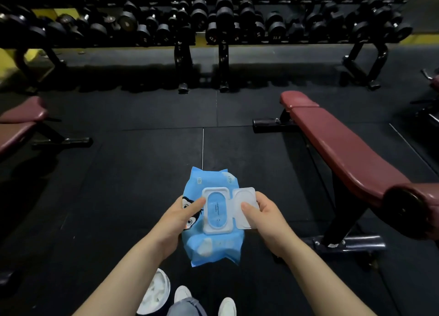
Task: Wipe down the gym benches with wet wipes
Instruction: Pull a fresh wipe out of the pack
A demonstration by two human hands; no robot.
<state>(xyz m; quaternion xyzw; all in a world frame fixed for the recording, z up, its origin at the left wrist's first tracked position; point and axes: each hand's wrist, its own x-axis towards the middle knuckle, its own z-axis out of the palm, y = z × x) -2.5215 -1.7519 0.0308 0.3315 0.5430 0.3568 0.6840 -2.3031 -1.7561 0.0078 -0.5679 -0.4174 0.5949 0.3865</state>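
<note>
Right now both hands hold a blue wipes pack (213,220) out in front, above the black floor (118,173). Left hand (175,223) grips the pack's left edge, its thumb lying across the printed face up to the white frame of the opening. Right hand (268,223) pinches the lid (244,205), which is flipped fully open to the right of the frame, thumb on top and fingers behind it. Inside the frame the blue seal looks closed; no wipe shows.

Just right of the right hand a dark red bench (344,149) runs away from the camera, its near end close to that wrist. Well left of the left hand sits a second bench (16,123), cut by the frame edge. Beyond the pack, far across the floor, stands a dumbbell rack (213,18). Below the grip are two white shoes (204,299) and a white tub (155,292)
</note>
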